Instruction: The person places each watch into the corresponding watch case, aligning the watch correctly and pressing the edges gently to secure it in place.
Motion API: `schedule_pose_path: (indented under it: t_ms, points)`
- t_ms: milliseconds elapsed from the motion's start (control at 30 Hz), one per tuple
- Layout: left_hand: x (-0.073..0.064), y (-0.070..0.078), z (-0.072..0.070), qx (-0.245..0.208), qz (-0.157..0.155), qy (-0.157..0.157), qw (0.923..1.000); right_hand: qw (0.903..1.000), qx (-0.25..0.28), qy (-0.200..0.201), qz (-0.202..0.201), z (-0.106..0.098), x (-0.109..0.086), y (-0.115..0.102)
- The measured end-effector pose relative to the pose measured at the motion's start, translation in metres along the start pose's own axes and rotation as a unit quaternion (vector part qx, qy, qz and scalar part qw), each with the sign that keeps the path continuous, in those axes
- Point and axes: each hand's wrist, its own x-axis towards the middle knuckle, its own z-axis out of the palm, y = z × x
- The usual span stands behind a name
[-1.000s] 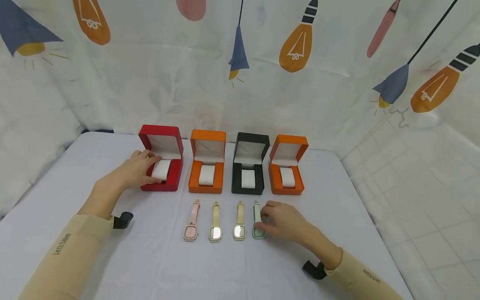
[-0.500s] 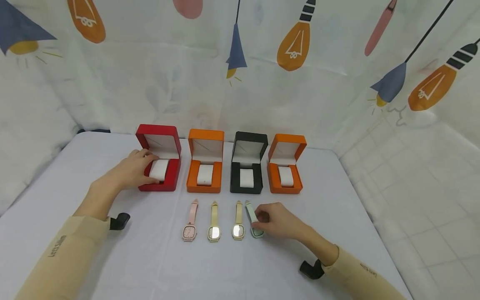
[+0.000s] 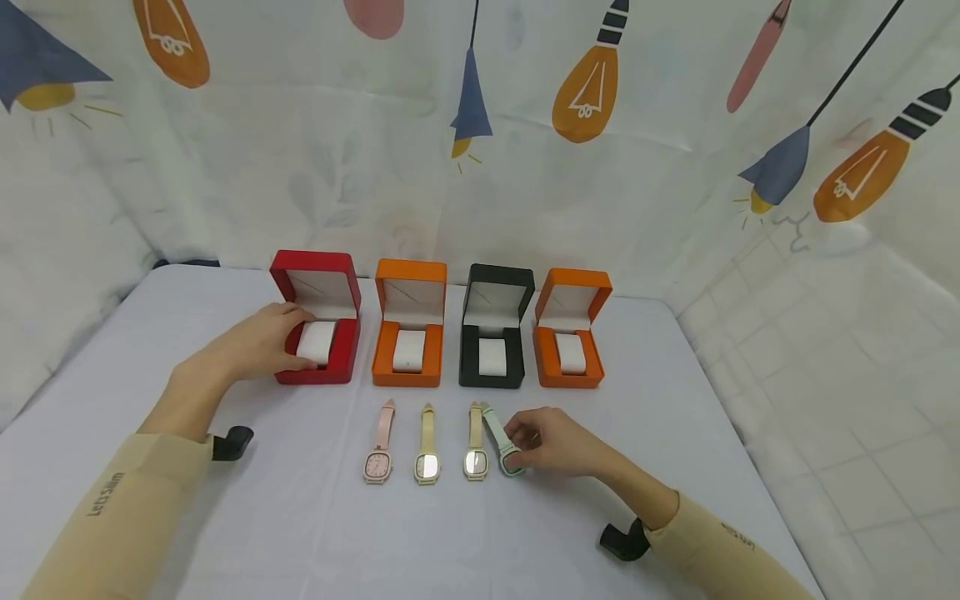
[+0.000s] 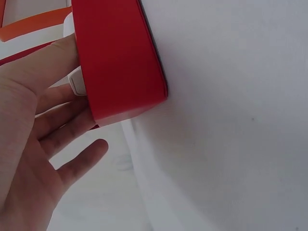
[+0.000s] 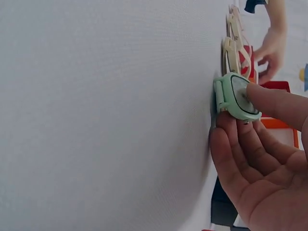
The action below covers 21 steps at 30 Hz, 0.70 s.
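Observation:
My left hand (image 3: 255,343) reaches into the open red watch box (image 3: 343,354) and holds its white cushion (image 3: 318,342), thumb at the front end and fingers at the far end. In the left wrist view the box wall (image 4: 118,62) hides the thumb tip. My right hand (image 3: 561,446) pinches a mint green wristwatch (image 3: 498,435) at its case; the right wrist view shows the thumb on its dial (image 5: 244,96) and fingers under the case. The strap slants left, its end right at the strap of a yellow wristwatch (image 3: 476,464).
Another yellow wristwatch (image 3: 427,467) and a pink wristwatch (image 3: 378,466) lie to the left in the same row. Behind them an orange box (image 3: 381,354), a black box (image 3: 469,357) and a second orange box (image 3: 573,381) stand open, each with a white cushion.
The mint green wristwatch has turned from straight to slanted, its strap end swinging left toward the yellow one, with my right hand on it. My left hand stays at the red box.

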Motion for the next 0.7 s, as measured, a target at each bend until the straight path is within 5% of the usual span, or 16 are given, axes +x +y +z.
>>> schedule_pose_path:
  t_ms: [233,700]
  points:
    - [-0.006,-0.001,-0.005,-0.023,0.015,0.004,0.9996,0.9998,0.007,0.014,-0.009,-0.001,-0.001,-0.001]
    - [-0.015,-0.001,-0.008,-0.074,-0.012,0.009,0.9972,0.998,0.046,0.038,-0.02,0.0,0.0,0.0]
